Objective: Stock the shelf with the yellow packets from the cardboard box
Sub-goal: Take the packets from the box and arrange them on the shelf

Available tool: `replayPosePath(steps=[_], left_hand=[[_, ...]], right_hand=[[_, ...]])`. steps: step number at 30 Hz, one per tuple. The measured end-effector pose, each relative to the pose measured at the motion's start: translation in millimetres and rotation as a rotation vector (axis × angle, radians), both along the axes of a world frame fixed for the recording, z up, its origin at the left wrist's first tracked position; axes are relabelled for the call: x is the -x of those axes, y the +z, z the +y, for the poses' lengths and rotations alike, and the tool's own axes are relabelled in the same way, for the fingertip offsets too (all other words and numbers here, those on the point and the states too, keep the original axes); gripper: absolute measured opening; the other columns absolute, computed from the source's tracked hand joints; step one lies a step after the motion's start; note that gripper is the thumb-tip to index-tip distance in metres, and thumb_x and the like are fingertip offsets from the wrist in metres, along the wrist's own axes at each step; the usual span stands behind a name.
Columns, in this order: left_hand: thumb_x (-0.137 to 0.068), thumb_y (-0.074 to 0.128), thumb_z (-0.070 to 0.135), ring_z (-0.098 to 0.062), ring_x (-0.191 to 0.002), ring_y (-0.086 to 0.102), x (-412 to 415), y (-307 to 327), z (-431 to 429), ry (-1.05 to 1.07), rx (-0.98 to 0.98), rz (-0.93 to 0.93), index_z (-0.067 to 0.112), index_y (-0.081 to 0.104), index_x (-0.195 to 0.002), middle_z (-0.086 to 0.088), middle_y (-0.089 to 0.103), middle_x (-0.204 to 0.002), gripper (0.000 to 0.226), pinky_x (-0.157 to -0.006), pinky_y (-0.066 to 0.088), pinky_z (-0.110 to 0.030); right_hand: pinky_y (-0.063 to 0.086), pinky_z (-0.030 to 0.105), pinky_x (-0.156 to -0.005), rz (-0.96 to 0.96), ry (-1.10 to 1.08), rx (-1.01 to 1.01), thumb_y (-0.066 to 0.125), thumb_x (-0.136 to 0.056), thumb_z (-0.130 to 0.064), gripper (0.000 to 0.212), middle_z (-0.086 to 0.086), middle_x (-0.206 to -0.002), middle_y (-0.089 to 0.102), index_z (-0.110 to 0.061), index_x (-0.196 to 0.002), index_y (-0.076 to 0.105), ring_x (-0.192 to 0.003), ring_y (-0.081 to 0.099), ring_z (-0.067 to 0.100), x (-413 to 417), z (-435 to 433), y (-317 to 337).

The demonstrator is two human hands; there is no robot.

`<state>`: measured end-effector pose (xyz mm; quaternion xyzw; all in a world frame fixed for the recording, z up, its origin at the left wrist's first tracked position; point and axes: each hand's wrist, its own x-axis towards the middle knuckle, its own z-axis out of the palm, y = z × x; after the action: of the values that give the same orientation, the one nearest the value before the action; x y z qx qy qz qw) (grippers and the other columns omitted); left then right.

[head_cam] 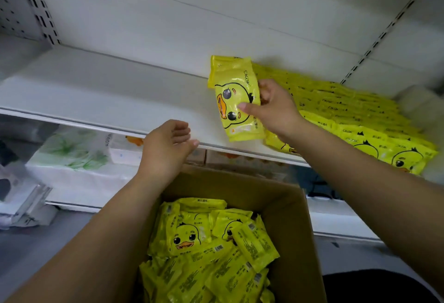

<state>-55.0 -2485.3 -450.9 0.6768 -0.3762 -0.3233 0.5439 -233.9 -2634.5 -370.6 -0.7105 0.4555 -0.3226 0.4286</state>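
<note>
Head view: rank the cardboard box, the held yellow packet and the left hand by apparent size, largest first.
1. cardboard box
2. held yellow packet and left hand, tied: they look alike; hand is nearer.

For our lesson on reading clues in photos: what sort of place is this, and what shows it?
Probably a shop aisle. A white shelf with slotted uprights holds rows of identical yellow packets, a cardboard box of more sits below, and wrapped tissue packs lie on the lower shelf.

A shop: slotted white metal shelving (125, 91) stocked with rows of identical yellow packets (360, 120).
</note>
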Motion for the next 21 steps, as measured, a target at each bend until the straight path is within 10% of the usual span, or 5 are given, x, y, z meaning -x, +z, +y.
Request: replayPosePath(steps=[8, 21], left_hand=[[-0.091, 0.072, 0.047, -0.029, -0.143, 0.039, 1, -13, -22, -0.122, -0.172, -0.651, 0.014, 0.065, -0.136, -0.010, 0.053, -0.151, 0.056, -0.115, 0.031, -0.038], [-0.082, 0.071, 0.066, -0.023, -0.148, 0.028, -7, -24, -40, -0.135, -0.202, -0.700, 0.028, 0.065, -0.135, 0.001, 0.042, -0.159, 0.065, -0.120, 0.023, -0.040]], right_hand=[[0.054, 0.035, -0.097, 0.429, 0.087, 0.242, 0.087, -0.073, -0.009, 0.042, 0.006, -0.112, 0.073, -0.015, -0.112, 0.071, -0.103, 0.069, 0.018, -38, -96, 8], [0.051, 0.040, -0.086, 0.703, 0.087, 0.512, 0.086, -0.073, -0.016, 0.038, 0.008, -0.102, 0.070, -0.011, -0.108, 0.072, -0.098, 0.063, 0.028, -58, -163, -13]])
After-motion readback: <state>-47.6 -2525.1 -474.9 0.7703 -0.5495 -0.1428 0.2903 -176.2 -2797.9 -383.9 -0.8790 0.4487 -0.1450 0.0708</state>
